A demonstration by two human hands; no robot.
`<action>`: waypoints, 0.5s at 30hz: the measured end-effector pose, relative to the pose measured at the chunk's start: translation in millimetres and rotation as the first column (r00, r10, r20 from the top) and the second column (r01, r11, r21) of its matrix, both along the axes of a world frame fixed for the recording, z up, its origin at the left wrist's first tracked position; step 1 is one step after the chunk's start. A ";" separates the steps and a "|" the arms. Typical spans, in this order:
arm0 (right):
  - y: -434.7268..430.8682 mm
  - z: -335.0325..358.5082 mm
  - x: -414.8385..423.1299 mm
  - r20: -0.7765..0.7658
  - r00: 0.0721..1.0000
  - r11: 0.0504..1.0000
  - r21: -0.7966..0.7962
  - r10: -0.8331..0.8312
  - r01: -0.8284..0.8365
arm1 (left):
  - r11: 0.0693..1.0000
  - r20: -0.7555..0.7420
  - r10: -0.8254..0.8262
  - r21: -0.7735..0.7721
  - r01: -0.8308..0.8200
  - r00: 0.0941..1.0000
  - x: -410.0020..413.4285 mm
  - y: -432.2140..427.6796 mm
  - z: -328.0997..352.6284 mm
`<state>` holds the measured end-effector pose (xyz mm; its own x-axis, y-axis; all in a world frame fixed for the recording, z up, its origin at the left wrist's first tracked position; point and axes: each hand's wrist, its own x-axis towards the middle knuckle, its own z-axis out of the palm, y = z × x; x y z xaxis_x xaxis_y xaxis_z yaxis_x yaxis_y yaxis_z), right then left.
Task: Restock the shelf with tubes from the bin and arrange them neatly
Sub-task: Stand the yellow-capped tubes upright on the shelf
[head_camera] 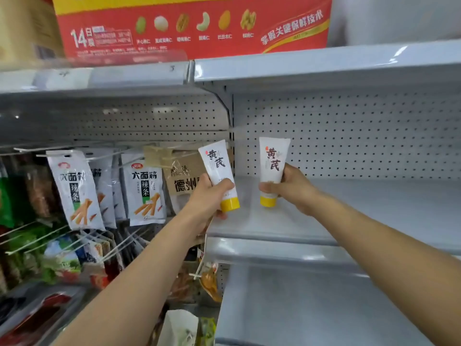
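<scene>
At the grey shelf's left end, the left hand grips a yellow-capped tube; the right hand grips a second tube, caps down.

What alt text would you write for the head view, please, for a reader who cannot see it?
The left hand and right hand each hold a white, yellow-capped tube, cap down, in front of a grey shelf; the left tube tilts, the right tube is nearly upright. Snack packets hang to the left; a red box sits above.
</scene>
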<state>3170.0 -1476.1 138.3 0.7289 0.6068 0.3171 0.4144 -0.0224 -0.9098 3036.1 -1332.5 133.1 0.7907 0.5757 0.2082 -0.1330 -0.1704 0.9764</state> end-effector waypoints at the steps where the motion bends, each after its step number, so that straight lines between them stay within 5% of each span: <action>1: 7.1 -1.6 12.0 0.002 1.000 1.000 -0.006 -0.016 0.016 | 1.000 0.007 0.012 -0.010 -0.012 1.000 7.5 3.1 0.2; 15: 61.6 -17.5 83.6 0.098 0.993 0.989 -0.129 -0.061 0.074 | 0.997 -0.014 0.074 0.021 -0.074 0.997 43.0 18.0 -6.2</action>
